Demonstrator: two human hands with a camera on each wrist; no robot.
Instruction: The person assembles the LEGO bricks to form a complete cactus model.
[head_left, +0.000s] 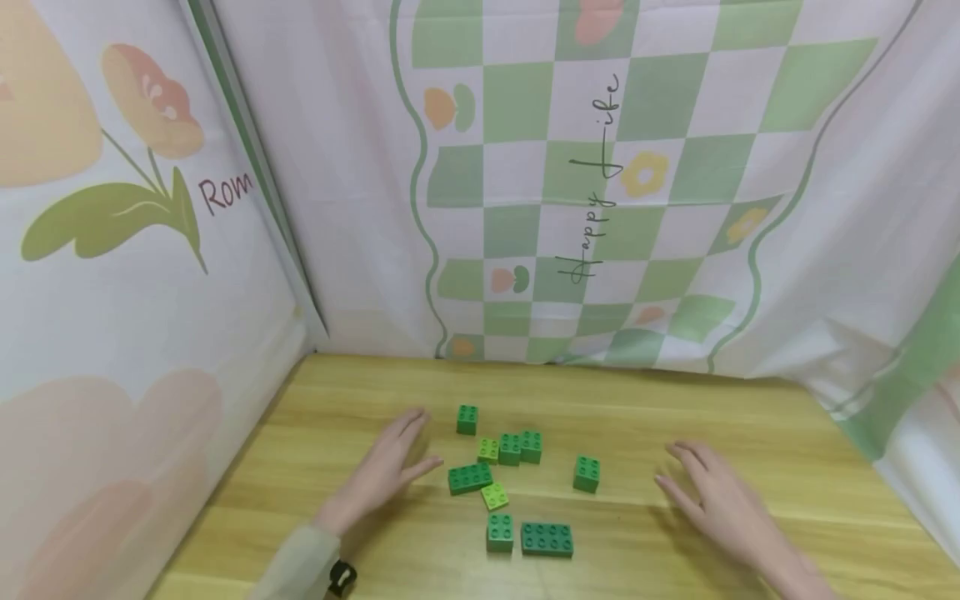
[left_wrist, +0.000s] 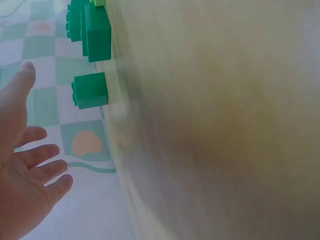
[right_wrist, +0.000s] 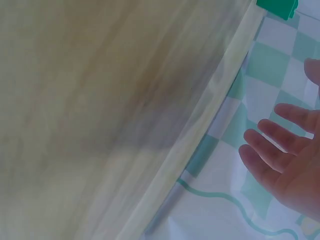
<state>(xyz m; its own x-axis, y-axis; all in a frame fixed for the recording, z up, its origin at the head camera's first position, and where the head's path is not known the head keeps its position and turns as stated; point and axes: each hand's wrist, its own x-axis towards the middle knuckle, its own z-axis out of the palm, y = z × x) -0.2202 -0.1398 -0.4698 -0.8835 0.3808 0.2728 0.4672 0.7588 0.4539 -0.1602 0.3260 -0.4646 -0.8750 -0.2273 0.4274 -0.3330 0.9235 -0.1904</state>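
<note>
Several green toy building blocks lie studs up on the wooden table between my two hands. My left hand (head_left: 382, 467) hovers left of them with fingers extended and nothing in it, its thumb pointing toward a dark green long block (head_left: 470, 478). A green square block (head_left: 467, 420) sits just beyond its fingertips. Over on the right, my right hand (head_left: 716, 500) is held with fingers loosely spread, also holding nothing. Nearest to it is another green square block (head_left: 587, 474). In the left wrist view, a green block (left_wrist: 90, 90) appears past the fingers.
Two light green blocks (head_left: 495, 496) lie in the cluster's middle. Nearer the front are a square block (head_left: 500, 532) and a long block (head_left: 547, 539). A checkered curtain (head_left: 517, 233) hangs behind the wooden table (head_left: 645, 558), with a flowered cloth (head_left: 135, 325) on the left.
</note>
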